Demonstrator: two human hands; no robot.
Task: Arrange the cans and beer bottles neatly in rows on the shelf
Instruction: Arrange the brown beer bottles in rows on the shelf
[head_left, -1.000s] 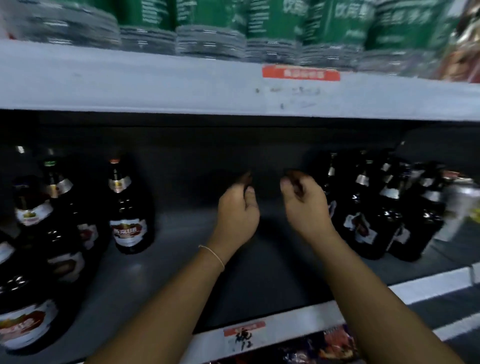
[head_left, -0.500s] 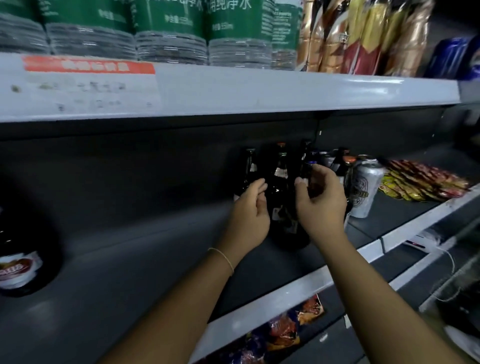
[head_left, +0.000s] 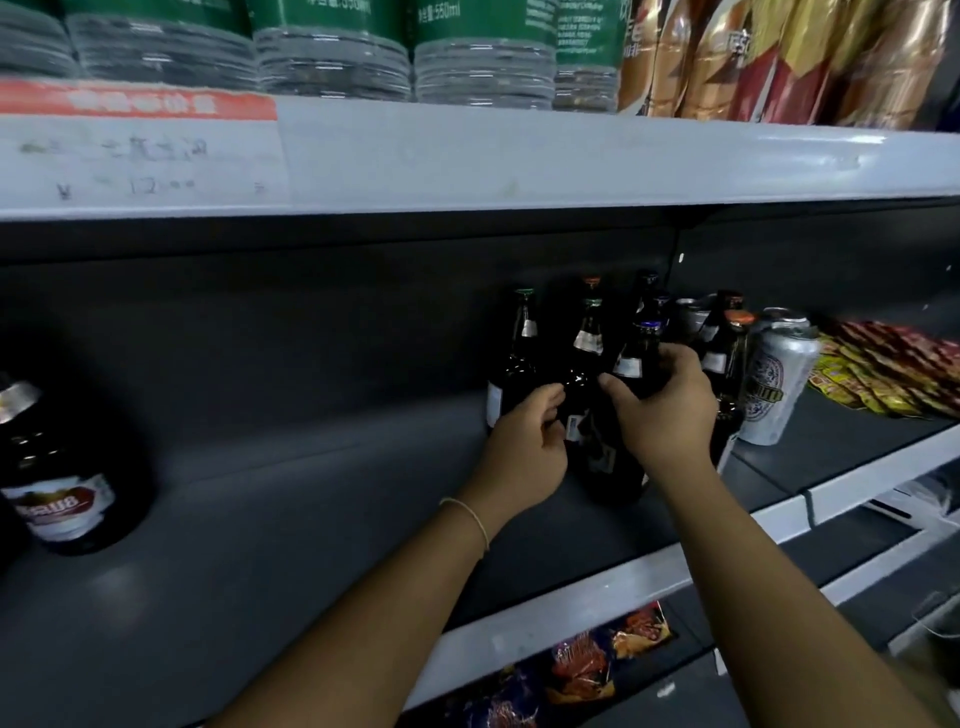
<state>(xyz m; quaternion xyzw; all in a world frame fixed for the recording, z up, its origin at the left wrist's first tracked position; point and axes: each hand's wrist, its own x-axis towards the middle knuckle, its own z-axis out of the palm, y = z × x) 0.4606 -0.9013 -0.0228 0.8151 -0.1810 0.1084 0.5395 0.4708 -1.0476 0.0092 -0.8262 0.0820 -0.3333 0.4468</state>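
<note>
Now both hands are on glass, where half a second ago they hovered just short of the cluster with fingers loosely curled on nothing. The left hand (head_left: 524, 447), thin band at the wrist, curls its fingers against the lower body of a dark brown glass beer bottle with a silver neck label (head_left: 582, 374); whether the grip fully closes I cannot tell, since the fingertips are hidden behind the glass. The right hand (head_left: 662, 410) wraps thumb and fingers round the shoulder of a dark glass beer bottle with a blue-capped neck (head_left: 636, 358). That bottle leans, long axis tilted, neck pointing up and right toward the back; the silver-label one stands near upright, cap up. Both sit mid-right on the dark grey metal shelf (head_left: 260, 519), touching neighbours in a tight dark bottle cluster (head_left: 519, 353). Just right of the cluster stands a white and silver beer can (head_left: 774, 384), upright. Far left, well apart, a squat dark bottle with a red-white label (head_left: 62, 483) stands upright. Beyond the can, red and yellow snack packets (head_left: 883, 374) lie flat. View also swung closer since then.
</note>
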